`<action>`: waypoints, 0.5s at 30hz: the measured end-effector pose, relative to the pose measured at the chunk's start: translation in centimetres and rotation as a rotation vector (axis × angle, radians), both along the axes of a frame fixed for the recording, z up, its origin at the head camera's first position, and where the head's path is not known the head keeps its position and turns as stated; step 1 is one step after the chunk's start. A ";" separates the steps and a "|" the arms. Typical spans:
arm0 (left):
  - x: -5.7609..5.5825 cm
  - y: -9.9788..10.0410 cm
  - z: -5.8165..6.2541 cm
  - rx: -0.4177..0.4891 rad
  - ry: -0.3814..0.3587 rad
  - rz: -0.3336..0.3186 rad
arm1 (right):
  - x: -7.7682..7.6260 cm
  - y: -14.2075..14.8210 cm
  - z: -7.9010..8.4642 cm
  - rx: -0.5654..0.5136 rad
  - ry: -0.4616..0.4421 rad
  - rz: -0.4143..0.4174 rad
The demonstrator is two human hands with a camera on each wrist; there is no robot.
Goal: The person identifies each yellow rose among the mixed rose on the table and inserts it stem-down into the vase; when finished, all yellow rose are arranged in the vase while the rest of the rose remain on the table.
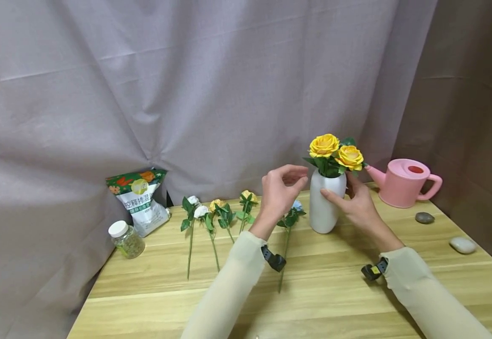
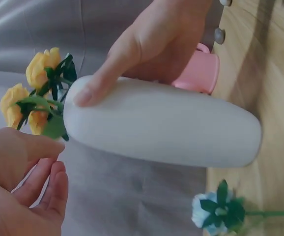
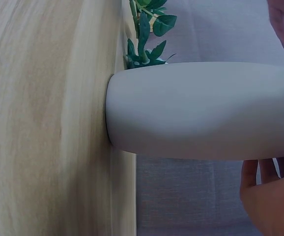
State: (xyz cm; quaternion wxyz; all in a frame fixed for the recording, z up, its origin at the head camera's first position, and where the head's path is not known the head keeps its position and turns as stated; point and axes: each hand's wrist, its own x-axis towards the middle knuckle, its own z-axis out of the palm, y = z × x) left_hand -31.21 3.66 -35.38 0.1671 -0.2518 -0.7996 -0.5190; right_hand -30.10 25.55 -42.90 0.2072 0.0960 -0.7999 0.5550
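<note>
A white vase (image 1: 323, 202) stands upright on the table with yellow roses (image 1: 324, 145) and green leaves rising from its mouth. My right hand (image 1: 358, 205) grips the vase near its top, thumb across the front and fingers round the far side. In the left wrist view the thumb presses just below the rim of the vase (image 2: 161, 123). To the left of the vase hovers my left hand (image 1: 283, 190), its fingers loosely curved with nothing between them. Its fingertips are close to the leaves (image 2: 53, 127) in the left wrist view.
Several cut flowers lie on the table (image 1: 152, 301): white roses (image 1: 201, 211), yellow roses (image 1: 217, 204) and a blue rose (image 1: 297, 205). A fertilizer bag (image 1: 140, 202) and a jar (image 1: 127, 240) stand left. At right are a pink watering can (image 1: 402, 186), a dark stone (image 1: 424, 217) and a pale stone (image 1: 463, 245).
</note>
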 end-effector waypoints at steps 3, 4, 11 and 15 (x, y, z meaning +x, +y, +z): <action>0.1 -1.2 -0.8 0.003 -0.021 0.003 | 0.0 0.0 -0.1 0.004 0.004 -0.006; 0.1 -1.6 -1.2 0.011 -0.025 0.000 | 0.1 0.0 -0.1 0.000 0.005 -0.005; 0.3 -6.2 -3.7 0.046 -0.068 0.058 | 1.3 -0.7 1.2 -0.024 0.011 0.020; 0.0 -10.3 -5.3 0.033 -0.114 0.168 | 1.7 -0.7 1.7 -0.015 -0.003 0.015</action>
